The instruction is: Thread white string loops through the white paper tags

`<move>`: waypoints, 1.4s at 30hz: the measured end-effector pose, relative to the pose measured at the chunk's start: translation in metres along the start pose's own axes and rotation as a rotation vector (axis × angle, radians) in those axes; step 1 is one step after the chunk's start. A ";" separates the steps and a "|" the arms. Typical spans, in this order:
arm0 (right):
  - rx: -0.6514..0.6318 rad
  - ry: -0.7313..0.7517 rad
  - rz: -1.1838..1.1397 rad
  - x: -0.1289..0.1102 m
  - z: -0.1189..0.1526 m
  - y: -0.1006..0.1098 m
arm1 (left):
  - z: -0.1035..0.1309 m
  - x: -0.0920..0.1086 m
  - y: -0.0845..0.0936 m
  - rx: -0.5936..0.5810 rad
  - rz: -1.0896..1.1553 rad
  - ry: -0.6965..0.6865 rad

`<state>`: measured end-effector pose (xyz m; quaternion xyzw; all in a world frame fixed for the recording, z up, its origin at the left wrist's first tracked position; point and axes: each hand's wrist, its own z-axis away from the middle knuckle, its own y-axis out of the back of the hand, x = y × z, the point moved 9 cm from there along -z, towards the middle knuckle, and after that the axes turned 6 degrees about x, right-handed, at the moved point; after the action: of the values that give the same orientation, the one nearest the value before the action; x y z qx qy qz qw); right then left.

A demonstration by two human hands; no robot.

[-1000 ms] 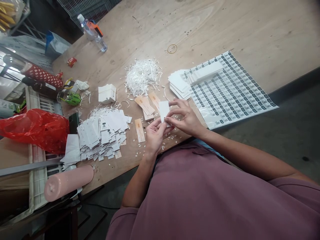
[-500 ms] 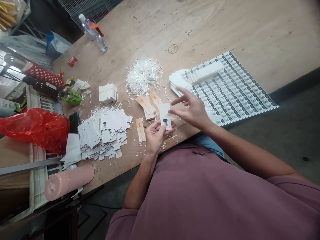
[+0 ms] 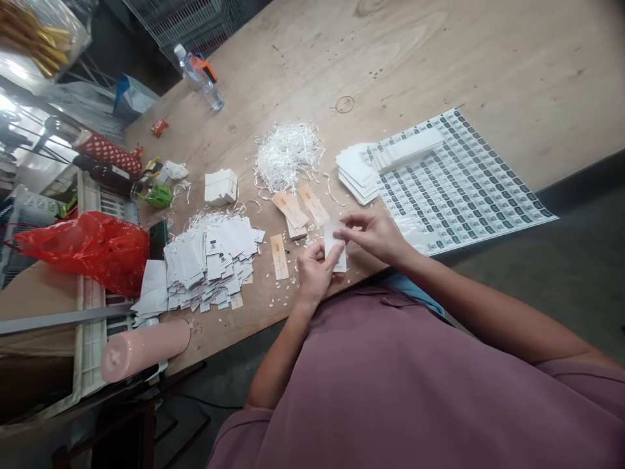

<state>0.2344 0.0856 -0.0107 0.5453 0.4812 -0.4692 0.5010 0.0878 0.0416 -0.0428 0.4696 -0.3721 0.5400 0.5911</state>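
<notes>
A small white card (image 3: 333,237) is held in my left hand (image 3: 314,272), with the thumb laid across its face. My right hand (image 3: 377,236) pinches at the card's upper right edge, fingers closed; whether something small is between them is hidden. Just beyond my hands are orange printed cards (image 3: 291,210) in a small stack, with another orange card (image 3: 279,256) lying alone to the left. A tangle of white strings (image 3: 288,156) lies farther back. Left of my hands spreads a heap of white tags (image 3: 209,264) with strings.
At right, a printed label sheet (image 3: 469,176) carries a stack of white cards (image 3: 410,148); more white cards (image 3: 358,170) lie beside it. Leftward are a white card block (image 3: 221,187), pink tumbler (image 3: 145,348), red plastic bag (image 3: 105,251) and water bottle (image 3: 200,78). Tiny white bits litter the near edge.
My right hand has come in from spread fingers to a pinch at the card's edge. My left thumb has moved up over the card, and its dark printed label no longer shows.
</notes>
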 end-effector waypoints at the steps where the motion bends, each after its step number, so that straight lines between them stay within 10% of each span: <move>1: 0.001 0.018 0.048 0.004 0.004 -0.002 | 0.000 0.005 0.005 0.035 -0.138 -0.096; 7: 0.001 0.443 0.534 -0.009 -0.001 0.006 | 0.013 0.035 0.020 0.267 -0.731 -0.699; 13: -0.237 0.518 1.010 -0.022 -0.113 0.046 | 0.018 0.045 0.004 0.252 -0.793 -0.883; 19: -0.600 0.327 1.214 -0.001 -0.180 0.027 | 0.012 0.068 -0.007 0.150 -0.680 -0.919; 28: -0.380 0.370 0.651 -0.034 -0.177 0.051 | -0.043 0.084 0.002 0.122 -0.352 -0.591; 35: -0.225 0.501 0.430 -0.065 -0.094 0.071 | -0.061 0.078 -0.103 -0.468 0.249 0.002; 42: -0.047 0.707 1.053 0.001 0.082 0.128 | -0.010 0.013 -0.089 -0.394 0.335 0.384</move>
<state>0.3594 -0.0002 -0.0043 0.8197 0.2950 0.0594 0.4873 0.1771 0.0569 -0.0471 0.1678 -0.4234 0.6262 0.6328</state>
